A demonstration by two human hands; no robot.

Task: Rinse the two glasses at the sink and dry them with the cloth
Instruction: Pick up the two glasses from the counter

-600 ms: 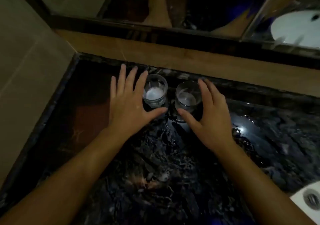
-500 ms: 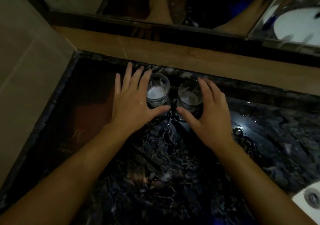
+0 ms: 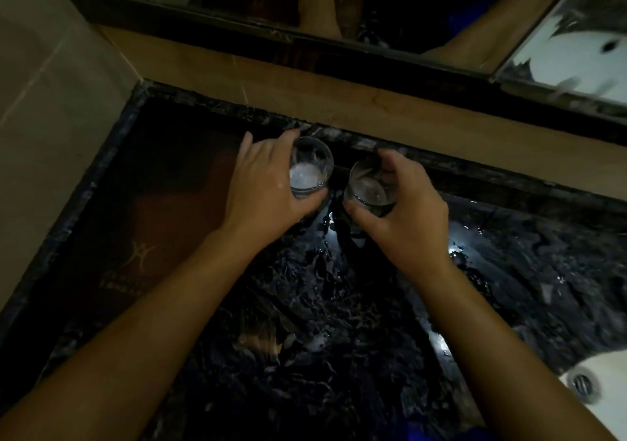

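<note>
Across the dim view lies a dark, veined stone tabletop (image 3: 305,322), glossy with reflected light, bounded at the back by a tan tiled ledge (image 3: 339,101) and a mirror (image 3: 407,6) above it. At the lower right edge, part of a white sink (image 3: 607,366) with its round drain (image 3: 582,383) shows. Two bare forearms reach toward the back of the tabletop. Left hand (image 3: 264,189): grip curled around the left glass (image 3: 310,167), thumb at its near side, fingers on its far side. Right hand (image 3: 407,206): grip closed around the right glass (image 3: 368,186), fingers arched over its rim, thumb beneath. Both glasses stand near the back edge, just beside each other; whether they touch cannot be told. The left glass shows a pale, whitish bottom.
</note>
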